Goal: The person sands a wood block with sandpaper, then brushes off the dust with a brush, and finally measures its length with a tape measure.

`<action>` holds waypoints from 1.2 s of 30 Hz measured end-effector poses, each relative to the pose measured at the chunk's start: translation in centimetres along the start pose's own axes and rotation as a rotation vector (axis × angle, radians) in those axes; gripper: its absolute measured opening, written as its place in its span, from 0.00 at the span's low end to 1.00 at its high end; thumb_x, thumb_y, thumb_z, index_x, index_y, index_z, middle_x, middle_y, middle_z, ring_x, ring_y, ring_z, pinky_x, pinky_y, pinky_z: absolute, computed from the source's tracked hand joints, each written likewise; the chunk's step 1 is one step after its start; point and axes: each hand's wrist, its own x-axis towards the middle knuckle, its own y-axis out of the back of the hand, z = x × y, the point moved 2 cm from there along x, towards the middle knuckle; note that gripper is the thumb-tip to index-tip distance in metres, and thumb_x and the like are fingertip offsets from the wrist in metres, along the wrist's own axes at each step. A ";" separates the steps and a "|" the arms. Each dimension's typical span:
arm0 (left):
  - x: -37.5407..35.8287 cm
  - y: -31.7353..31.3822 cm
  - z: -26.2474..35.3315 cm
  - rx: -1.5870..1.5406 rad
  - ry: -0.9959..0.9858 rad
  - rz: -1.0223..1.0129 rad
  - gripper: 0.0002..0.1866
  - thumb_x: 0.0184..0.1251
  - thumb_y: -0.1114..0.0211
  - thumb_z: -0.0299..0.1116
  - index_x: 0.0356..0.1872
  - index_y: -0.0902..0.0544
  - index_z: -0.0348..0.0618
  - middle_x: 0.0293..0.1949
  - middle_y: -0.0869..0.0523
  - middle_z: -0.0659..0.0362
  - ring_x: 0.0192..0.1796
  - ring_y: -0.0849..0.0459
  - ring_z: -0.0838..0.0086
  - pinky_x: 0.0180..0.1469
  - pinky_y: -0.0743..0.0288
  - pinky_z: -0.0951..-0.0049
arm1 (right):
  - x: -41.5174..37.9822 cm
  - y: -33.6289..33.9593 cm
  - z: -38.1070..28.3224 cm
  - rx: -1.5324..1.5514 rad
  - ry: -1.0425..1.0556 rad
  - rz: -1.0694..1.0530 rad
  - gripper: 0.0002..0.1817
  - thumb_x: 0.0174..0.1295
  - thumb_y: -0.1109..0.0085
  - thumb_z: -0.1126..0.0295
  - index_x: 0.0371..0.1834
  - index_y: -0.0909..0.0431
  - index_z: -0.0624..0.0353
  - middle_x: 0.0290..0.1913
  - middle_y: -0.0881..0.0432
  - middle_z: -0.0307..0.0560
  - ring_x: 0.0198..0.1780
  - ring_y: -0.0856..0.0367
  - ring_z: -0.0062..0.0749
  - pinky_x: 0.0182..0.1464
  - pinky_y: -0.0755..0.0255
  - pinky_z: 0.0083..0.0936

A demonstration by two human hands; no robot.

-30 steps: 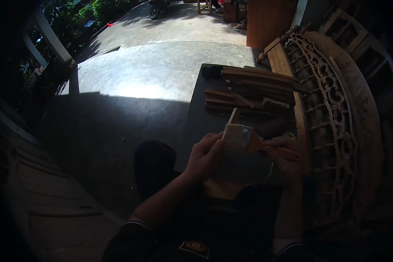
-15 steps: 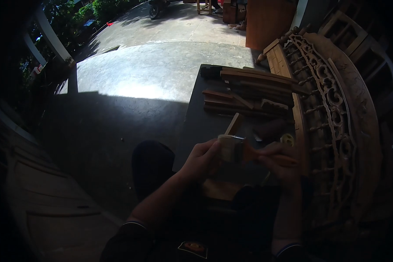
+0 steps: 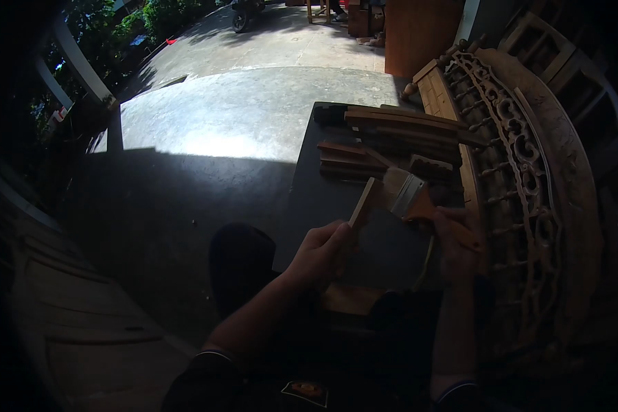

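My left hand (image 3: pixel 323 248) is closed around the lower end of a narrow wooden piece (image 3: pixel 364 204), which points up and away from me. In my right hand (image 3: pixel 455 237) is a wide paintbrush (image 3: pixel 419 204) with an orange handle, its fingers wrapped around that handle. The pale bristles are right at the upper end of the wooden piece and overlap it in this view. Both hands are above the dark tabletop (image 3: pixel 302 199). Shadow hides much of the fingers' detail.
Several wooden strips (image 3: pixel 398 123) lie stacked at the table's far side. A carved wooden panel with spindles (image 3: pixel 522 151) stands along the right. Wooden panels (image 3: pixel 69 288) lean at lower left. A motorbike (image 3: pixel 244 17) stands far off on the concrete floor (image 3: pixel 254 103).
The paintbrush has moved up and right, from across the wooden piece's middle to its upper end, and its bristles now point up and left. My left hand has barely moved.
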 end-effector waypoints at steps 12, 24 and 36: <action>0.4 -0.2 -1.0 -0.159 0.061 -0.082 0.25 0.89 0.50 0.50 0.64 0.20 0.37 0.37 0.16 0.62 0.31 0.16 0.82 0.30 0.20 0.80 | -0.2 0.9 -0.6 -0.052 -0.049 -0.294 0.09 0.65 0.26 0.73 0.44 0.17 0.63 0.38 0.12 0.45 0.40 0.10 0.26 0.42 0.15 0.24; 0.6 0.5 -1.5 -0.231 0.072 -0.050 0.26 0.90 0.51 0.50 0.65 0.19 0.37 0.38 0.17 0.64 0.36 0.18 0.83 0.37 0.21 0.77 | -0.4 0.6 -2.0 -0.263 0.049 -0.300 0.10 0.62 0.22 0.68 0.40 0.13 0.58 0.33 0.10 0.42 0.38 0.10 0.22 0.40 0.21 0.22; 0.4 -0.8 -1.1 -0.118 -0.017 -0.006 0.29 0.90 0.54 0.50 0.70 0.23 0.33 0.43 0.15 0.61 0.40 0.16 0.80 0.45 0.18 0.77 | -1.5 -0.6 -3.1 -0.309 0.000 -1.145 0.06 0.61 0.23 0.70 0.35 0.12 0.58 0.31 0.09 0.42 0.32 0.11 0.24 0.34 0.21 0.21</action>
